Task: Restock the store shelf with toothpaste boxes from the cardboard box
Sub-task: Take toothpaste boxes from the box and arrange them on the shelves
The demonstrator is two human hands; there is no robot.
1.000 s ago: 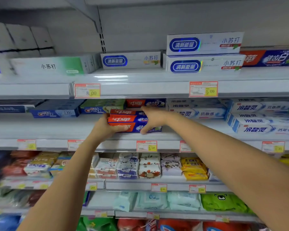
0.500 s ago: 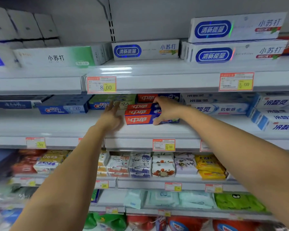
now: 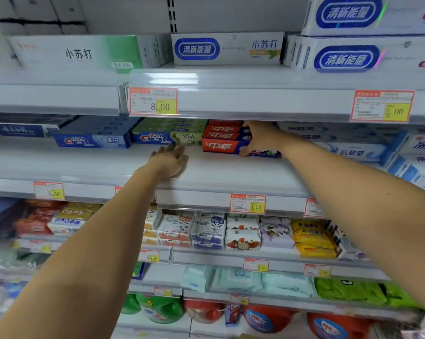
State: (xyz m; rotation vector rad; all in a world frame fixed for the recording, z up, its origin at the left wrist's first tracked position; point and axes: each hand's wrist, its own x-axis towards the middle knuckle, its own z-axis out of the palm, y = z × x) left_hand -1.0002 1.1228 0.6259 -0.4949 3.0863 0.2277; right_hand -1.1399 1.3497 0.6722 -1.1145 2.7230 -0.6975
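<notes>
Red-and-blue stacked toothpaste boxes (image 3: 221,140) far back on the white metal shelf (image 3: 231,174), right hand (image 3: 260,138) grasping their right end (thumb underneath), left hand (image 3: 170,162) released, fingers spread, just left

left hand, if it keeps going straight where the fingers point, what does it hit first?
Probably the green Crest box. The left hand is open over the bare shelf, fingertips aimed up and back at that box's right end. Depth is unclear; it could slip toward the red boxes.
</notes>
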